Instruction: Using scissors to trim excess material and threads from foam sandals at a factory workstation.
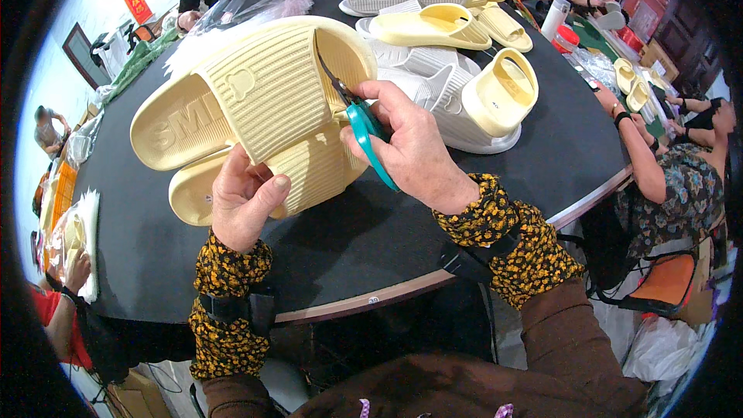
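Note:
My left hand (pixel 244 205) grips a pair of pale yellow slide sandals at their inner sides, thumb across the lower strap. The upper slide (pixel 271 101) has a ribbed strap with a raised bear-head outline and raised lettering on its footbed. Partly beneath it lies the second slide (pixel 313 174), tilted the same way. My right hand (pixel 422 143) is closed round teal-handled scissors (pixel 365 135). Their dark blades reach up to the open edge of the upper slide's strap; whether anything sits between them I cannot tell.
Grey slides (pixel 445 81) and loose yellow slides (pixel 429 25) are heaped on the black table (pixel 340 244) beyond my right hand. Clear plastic bags (pixel 255 4) lie at the far side. A white bottle (pixel 555 17) and red-lidded jar (pixel 565 39) stand far right. Co-workers sit around.

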